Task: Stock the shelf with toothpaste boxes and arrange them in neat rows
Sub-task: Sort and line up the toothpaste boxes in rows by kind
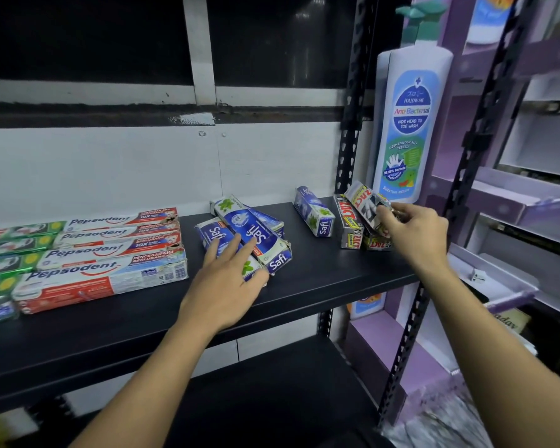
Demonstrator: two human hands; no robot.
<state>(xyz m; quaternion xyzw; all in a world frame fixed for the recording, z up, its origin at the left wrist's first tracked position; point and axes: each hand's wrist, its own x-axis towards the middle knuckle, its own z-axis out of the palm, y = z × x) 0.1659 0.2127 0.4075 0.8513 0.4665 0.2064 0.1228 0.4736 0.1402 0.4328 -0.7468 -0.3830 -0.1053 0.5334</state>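
A black shelf [320,279] carries toothpaste boxes. Red-and-white Pepsodent boxes [110,250] lie in a neat stack at the left, with green boxes [17,247] beside them. A loose pile of blue Safi boxes [256,231] sits in the middle, and my left hand [227,279] rests flat on its front, fingers spread. One more Safi box [314,211] lies alone further right. My right hand [414,234] grips a tilted Zact box [366,202] above two other Zact boxes [349,224] at the shelf's right end.
A tall cardboard bottle display [408,124] stands behind the black perforated upright [349,124]. Purple display shelves [514,202] fill the right side. A lower black shelf [272,399] lies below. A white wall backs the shelf.
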